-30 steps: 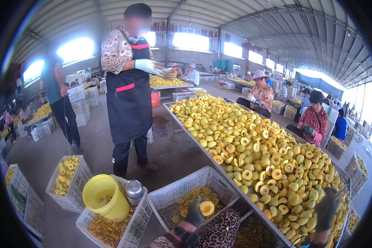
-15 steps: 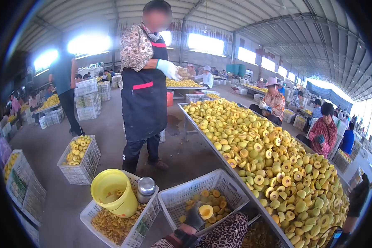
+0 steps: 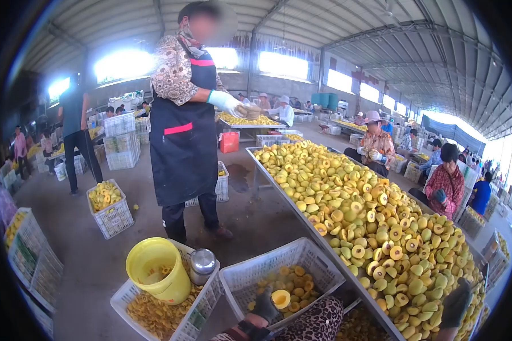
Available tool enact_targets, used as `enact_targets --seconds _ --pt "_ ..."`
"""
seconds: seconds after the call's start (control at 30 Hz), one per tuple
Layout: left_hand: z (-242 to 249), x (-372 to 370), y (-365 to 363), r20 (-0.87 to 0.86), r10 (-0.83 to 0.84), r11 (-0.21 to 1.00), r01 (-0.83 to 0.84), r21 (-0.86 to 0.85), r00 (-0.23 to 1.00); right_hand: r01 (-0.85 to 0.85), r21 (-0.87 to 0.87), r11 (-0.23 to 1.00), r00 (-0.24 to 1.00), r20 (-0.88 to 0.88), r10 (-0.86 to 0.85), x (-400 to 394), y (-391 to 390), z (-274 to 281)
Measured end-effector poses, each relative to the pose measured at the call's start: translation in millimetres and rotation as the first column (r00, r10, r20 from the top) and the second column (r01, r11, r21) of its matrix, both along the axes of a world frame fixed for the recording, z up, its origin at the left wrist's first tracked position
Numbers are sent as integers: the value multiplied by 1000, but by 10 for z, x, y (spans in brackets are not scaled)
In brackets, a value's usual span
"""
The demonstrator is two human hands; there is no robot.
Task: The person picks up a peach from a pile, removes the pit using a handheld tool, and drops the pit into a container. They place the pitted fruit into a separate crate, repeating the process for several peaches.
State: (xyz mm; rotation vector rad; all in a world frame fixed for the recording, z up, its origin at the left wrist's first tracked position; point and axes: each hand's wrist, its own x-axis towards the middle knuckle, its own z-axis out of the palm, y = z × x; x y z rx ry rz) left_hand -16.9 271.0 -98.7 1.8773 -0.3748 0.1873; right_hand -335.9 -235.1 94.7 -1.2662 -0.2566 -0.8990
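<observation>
Now the left hand (image 3: pixel 265 307), gloved, holds a halved peach (image 3: pixel 280 298) over the white crate (image 3: pixel 250 273) at six o'clock, fingers closed round it as half a second ago; the right hand (image 3: pixel 455 303) has come back down onto the fruit heap (image 3: pixel 370 221) at four o'clock, its fingers' spread unclear. An aproned co-worker (image 3: pixel 185 131) stands at eleven o'clock beside the long bench (image 3: pixel 279 190); concrete floor, a yellow bucket (image 3: pixel 152 277), a metal-roofed shed

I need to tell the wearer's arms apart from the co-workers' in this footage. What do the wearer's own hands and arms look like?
Both hands wear dark grey gloves: the left hand at the bottom centre, the right hand at the lower right. The left arm has a leopard-print sleeve in tan and black, with a dark wristband at the cuff. The right sleeve is out of view.
</observation>
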Motion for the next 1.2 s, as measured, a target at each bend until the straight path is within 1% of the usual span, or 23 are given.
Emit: enact_targets --seconds 0.03,0.07,0.1,0.13,0.17,0.2,0.23,0.27,0.3,0.33,0.37,0.4,0.43,0.47,0.53,0.57,0.6,0.63,0.73,0.83,1.07,1.13,1.2 --pt "-34 23 6 24 -20 999 19 40 1000 -4 6 1000 1000 6 4 63 90 -44" --pt "-97 36 14 45 -38 996 35 82 998 619 -557 554 742 182 -645 169 331 -70" --pt "-373 182 -40 44 -33 995 29 91 998 651 -630 423 662 199 -723 184 571 -94" --pt "-813 424 -133 -15 -3 990 1 -144 1000 665 -693 278 569 229 -790 201 810 -117" --pt "-447 288 -111 -238 -170 859 25 -512 956 658 -741 132 472 270 -839 222 1049 -137" --pt "-67 155 -88 -387 -325 593 -133 -794 863 595 -398 698 699 -173 -694 221 1235 -79" --pt "-52 137 -60 -393 -281 673 -112 -731 875 401 203 893 864 -408 -295 139 1371 -47" --pt "-33 128 -37 -395 -236 746 -95 -659 888 512 70 856 793 -421 -440 164 1436 -195" --pt "30 79 2 -57 -111 962 93 -257 992 542 203 815 784 -472 -404 255 1605 -235" --pt "-65 153 77 -7 -147 988 146 -47 989 571 336 749 779 -508 -366 356 1765 -274" --pt "-103 190 69 -4 -178 983 178 -36 984 605 337 721 727 -603 -328 333 1803 -472" --pt "-154 246 77 -152 -275 946 238 -222 949 570 400 718 724 -658 -207 361 2057 -505" --pt "-219 320 89 -361 -451 809 203 -551 816 473 373 799 738 -663 -127 339 2127 -579" --pt "-299 426 122 -454 -598 684 125 -718 660 365 339 867 742 -668 -52 307 2193 -659" --pt "-290 589 112 -482 -784 542 54 -839 392 414 285 865 600 -799 -24 331 2385 -753" --pt "-55 353 -84 -591 -607 712 32 -702 531 403 190 895 651 -747 -134 349 2417 -998" --pt "176 157 -228 -617 -521 783 43 -620 590 389 80 918 697 -677 -236 356 2416 -1258" --pt "408 -43 -368 -637 -428 849 44 -526 642 448 100 888 680 -683 -266 298 2437 -1265" --pt "392 70 -402 -582 -439 848 100 -521 684 398 -26 917 686 -655 -316 27 2357 -1079" --pt "412 147 -518 -557 -482 835 163 -525 676 457 205 865 685 -701 -196 -321 2326 -718" --pt "554 123 -969 -551 -557 818 294 -495 622 653 363 665 730 -535 -425 -1222 2249 -547" --pt "579 110 -1123 -550 -587 801 329 -499 595 636 537 553 726 -176 -664 -1586 2191 -690" --pt "599 143 -1251 -543 -623 775 354 -523 563 667 630 398 584 -109 -805 -2007 2095 -907"
